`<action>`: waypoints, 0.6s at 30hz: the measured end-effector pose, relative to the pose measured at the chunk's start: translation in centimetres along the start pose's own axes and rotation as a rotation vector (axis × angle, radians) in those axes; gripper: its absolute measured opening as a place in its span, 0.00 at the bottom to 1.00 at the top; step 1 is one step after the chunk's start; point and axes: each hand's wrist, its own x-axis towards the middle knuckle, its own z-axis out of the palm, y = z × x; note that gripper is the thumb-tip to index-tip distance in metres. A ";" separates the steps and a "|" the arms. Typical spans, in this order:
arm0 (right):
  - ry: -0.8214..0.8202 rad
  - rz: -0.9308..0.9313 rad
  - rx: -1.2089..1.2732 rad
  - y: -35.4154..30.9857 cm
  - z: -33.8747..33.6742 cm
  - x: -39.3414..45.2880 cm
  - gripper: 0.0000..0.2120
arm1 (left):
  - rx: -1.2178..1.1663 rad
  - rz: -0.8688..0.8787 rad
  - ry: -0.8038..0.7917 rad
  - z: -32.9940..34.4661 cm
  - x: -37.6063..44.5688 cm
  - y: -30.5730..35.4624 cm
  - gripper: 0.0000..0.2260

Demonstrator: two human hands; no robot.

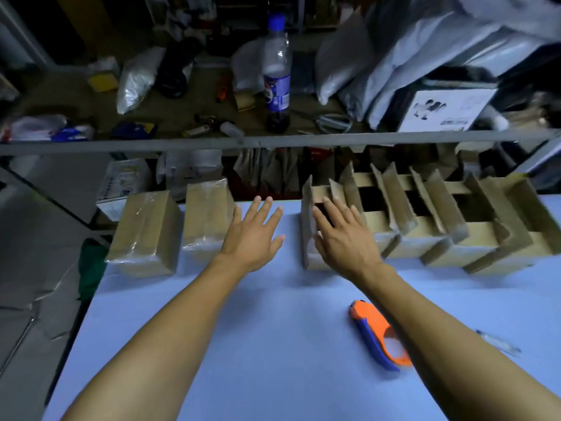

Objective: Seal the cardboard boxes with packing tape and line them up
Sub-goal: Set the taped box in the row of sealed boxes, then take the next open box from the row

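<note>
Both hands reach forward with fingers spread wide, holding nothing; the left hand (253,230) hovers beside two taped boxes (176,226); the right hand (346,235) is at the nearest open box (315,238); the tape dispenser (379,338) lies on the table (273,344).

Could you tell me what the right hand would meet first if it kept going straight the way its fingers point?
Most likely the nearest open box; the right hand is already at its flaps.

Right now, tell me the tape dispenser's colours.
Orange and blue tape dispenser, seen in the head view.
</note>
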 end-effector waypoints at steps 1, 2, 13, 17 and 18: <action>-0.014 0.028 0.013 1.3 -0.3 -0.9 0.26 | -0.005 0.012 0.002 -0.3 0.2 1.6 0.29; -0.023 0.047 0.030 2.4 -0.4 -1.8 0.27 | -0.022 0.023 0.001 -0.5 0.5 3.1 0.29; -0.167 0.003 0.285 5.3 2.7 -6.5 0.22 | -0.453 -0.167 -0.005 2.4 1.2 12.2 0.28; -0.191 0.067 0.496 5.0 2.8 -7.9 0.20 | -0.652 -0.283 0.168 3.5 -0.1 12.6 0.25; -0.171 0.097 0.548 4.9 2.6 -8.2 0.17 | -0.640 -0.282 0.197 3.6 -0.7 12.5 0.24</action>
